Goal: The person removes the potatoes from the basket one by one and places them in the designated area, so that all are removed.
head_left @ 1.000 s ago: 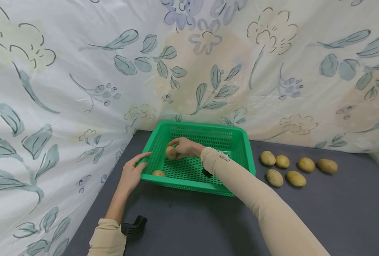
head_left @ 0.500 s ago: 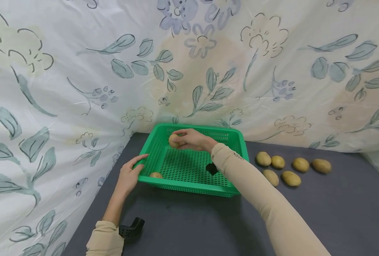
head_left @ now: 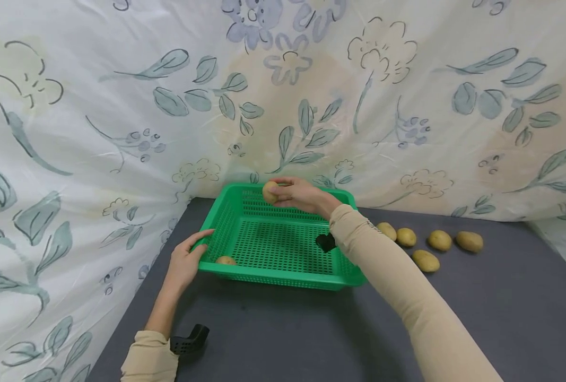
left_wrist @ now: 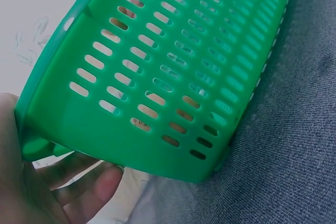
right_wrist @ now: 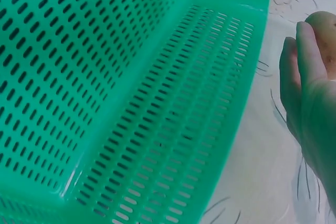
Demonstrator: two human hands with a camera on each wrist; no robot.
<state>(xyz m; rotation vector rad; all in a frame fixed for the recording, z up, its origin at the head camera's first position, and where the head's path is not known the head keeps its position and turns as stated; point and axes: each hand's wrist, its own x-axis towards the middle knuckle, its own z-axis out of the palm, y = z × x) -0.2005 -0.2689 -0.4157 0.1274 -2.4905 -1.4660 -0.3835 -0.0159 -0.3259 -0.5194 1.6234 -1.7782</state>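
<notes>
A green slotted plastic basket [head_left: 283, 276] stands on the dark table, against the patterned sheet. My right hand [head_left: 302, 194] holds a potato [head_left: 270, 192] between thumb and fingers, up over the basket's back part. In the right wrist view the same potato [right_wrist: 324, 40] shows partly at the right edge, beyond the fingers. My left hand [head_left: 185, 263] grips the basket's left rim near its front corner; in the left wrist view its fingers [left_wrist: 86, 187] curl under that rim. Another potato [head_left: 226, 260] lies inside the basket at the front left corner, its lower part hidden by the wall.
Right of the basket, several potatoes [head_left: 439, 240] lie on the dark cloth-covered table [head_left: 283, 334]. One is partly behind the right sleeve [head_left: 397, 276]. A floral sheet [head_left: 283, 106] hangs close behind the basket and along the left side. A black wrist mount [head_left: 190, 339] sits by the left sleeve.
My right hand has lifted the potato from low in the basket up to the height of the back rim. My left hand keeps its grip on the rim. The head view has shifted slightly.
</notes>
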